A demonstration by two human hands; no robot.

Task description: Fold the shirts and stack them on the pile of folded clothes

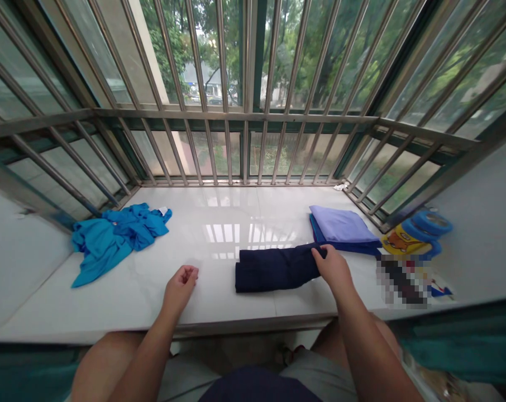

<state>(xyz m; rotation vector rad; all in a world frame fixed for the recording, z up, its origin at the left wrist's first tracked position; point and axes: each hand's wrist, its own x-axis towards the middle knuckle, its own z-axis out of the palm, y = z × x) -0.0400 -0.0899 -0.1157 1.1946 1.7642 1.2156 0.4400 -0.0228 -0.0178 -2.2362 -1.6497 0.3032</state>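
Note:
A folded dark navy garment (273, 269) lies on the white window ledge (219, 223) in front of me. My right hand (333, 267) rests on its right end, fingers closed on the cloth. My left hand (181, 285) sits on the bare ledge to the left of the garment, fingers loosely curled and holding nothing. A crumpled bright blue garment (114, 234) lies at the far left of the ledge. To the right, a folded lilac cloth (340, 224) lies on top of a folded blue one.
Metal window bars (244, 117) close off the ledge at the back and both sides. A blue and yellow toy-like item (416, 231) stands at the right end, beside a wall. My knees show under the ledge's front edge.

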